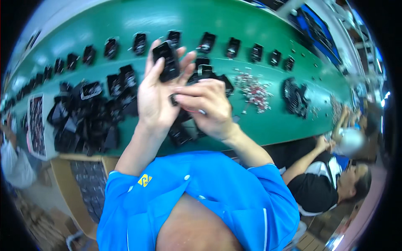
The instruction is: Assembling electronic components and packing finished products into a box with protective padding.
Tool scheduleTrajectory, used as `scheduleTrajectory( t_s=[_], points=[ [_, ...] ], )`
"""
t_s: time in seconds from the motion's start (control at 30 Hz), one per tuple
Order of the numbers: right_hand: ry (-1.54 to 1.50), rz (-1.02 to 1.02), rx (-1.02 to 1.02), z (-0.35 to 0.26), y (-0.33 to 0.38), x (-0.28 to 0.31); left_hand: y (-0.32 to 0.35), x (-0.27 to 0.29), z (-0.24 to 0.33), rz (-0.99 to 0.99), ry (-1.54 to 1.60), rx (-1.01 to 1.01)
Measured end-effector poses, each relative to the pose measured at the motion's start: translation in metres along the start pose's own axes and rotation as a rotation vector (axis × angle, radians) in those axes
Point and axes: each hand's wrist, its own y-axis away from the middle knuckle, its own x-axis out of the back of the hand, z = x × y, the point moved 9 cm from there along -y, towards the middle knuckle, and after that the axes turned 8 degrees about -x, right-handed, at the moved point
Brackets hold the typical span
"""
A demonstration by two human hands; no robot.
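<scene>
Bare green table (125, 25) lies open between the far row of black parts (208, 42) and the nearer things, and again along the near edge to the right. A heap of black parts (83, 117) blocks the left, while a scatter of small metal bits (254, 90) and a dark pile (295, 98) crowd the right. The middle is taken up by the raised left hand (157, 98) and right hand (209, 108).

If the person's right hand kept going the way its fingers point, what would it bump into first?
Most likely the left hand: the right hand points its fingertips at that palm, pinching a small dark piece between them. Depth is unclear.
</scene>
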Motion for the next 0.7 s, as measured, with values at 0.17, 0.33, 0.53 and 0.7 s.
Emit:
scheduleTrajectory(
  t_s=[0.17, 0.33, 0.53, 0.7],
  points=[
    [-0.025, -0.105, 0.107, -0.01, -0.004, -0.021, 0.012, -0.004, 0.031, -0.114, 0.13, -0.015],
    [-0.03, -0.019, 0.083, -0.026, -0.031, -0.023, 0.016, -0.003, 0.044, -0.192, 0.197, -0.03],
    [0.088, 0.059, -0.072, -0.016, -0.047, -0.023, 0.02, -0.006, 0.037, -0.199, 0.093, -0.033],
    [0.174, 0.007, -0.124, -0.007, -0.045, -0.018, 0.016, -0.005, 0.033, -0.253, -0.068, 0.031]
  ],
)
